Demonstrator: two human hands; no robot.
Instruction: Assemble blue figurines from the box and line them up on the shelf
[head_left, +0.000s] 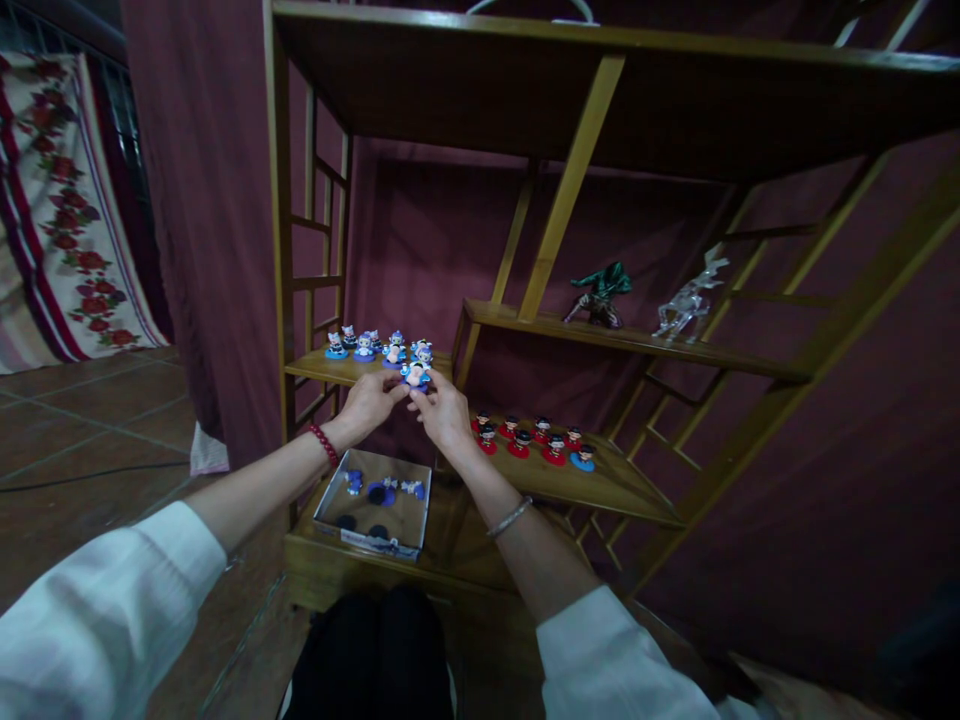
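Item: blue-based figurine (415,376), pinched between left hand (370,402) and right hand (448,412); matching figurines (365,346) just beyond; best gripped by the base.

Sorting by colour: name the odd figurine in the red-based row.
The small blue-based figurine at the row's right end; the other small figurines beside it stand on red round bases.

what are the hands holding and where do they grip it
A small figurine, pinched near its blue base between the left hand and the right hand.
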